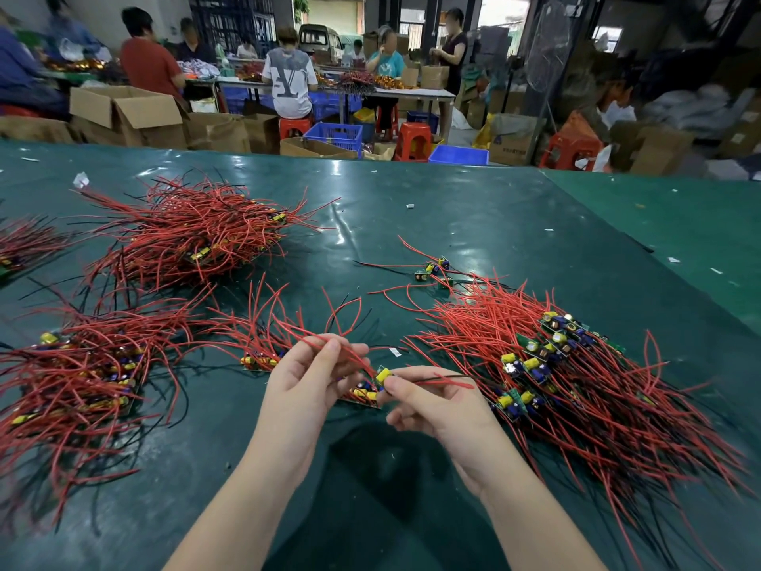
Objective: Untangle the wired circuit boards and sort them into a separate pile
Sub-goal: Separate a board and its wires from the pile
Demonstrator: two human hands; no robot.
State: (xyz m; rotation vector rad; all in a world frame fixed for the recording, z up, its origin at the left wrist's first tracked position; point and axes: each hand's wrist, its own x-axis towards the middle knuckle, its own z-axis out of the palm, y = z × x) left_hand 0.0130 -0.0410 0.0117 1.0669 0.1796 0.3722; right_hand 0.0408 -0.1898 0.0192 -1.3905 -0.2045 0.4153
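Circuit boards with red and black wires lie in several heaps on the green surface (453, 208), and one small board (381, 377) with a yellow component is held up between the two hands near the front edge. Left hand (304, 381) has its fingers curled, thumb and fingertips pinching a red wire (350, 356) that runs down to that board. Right hand (428, 401) pinches the board's other wires, a red and black pair (449, 380) pointing right, between thumb and forefinger, the remaining fingers loosely curled below. Just under the hands lies a small cluster of boards (362, 395), and a loose fan of wires (267, 323) spreads up and left from it. A large tangled pile (576, 377) sits to the right, touching the surface close beside the right hand. Another pile (82, 372) lies at the left, and a bigger heap (193, 232) rests farther back on the left. A few stray boards (434, 272) lie apart near the middle. Beyond the surface, people sit at tables among cardboard boxes (127, 113), blue crates (335, 136) and red stools (414, 140).
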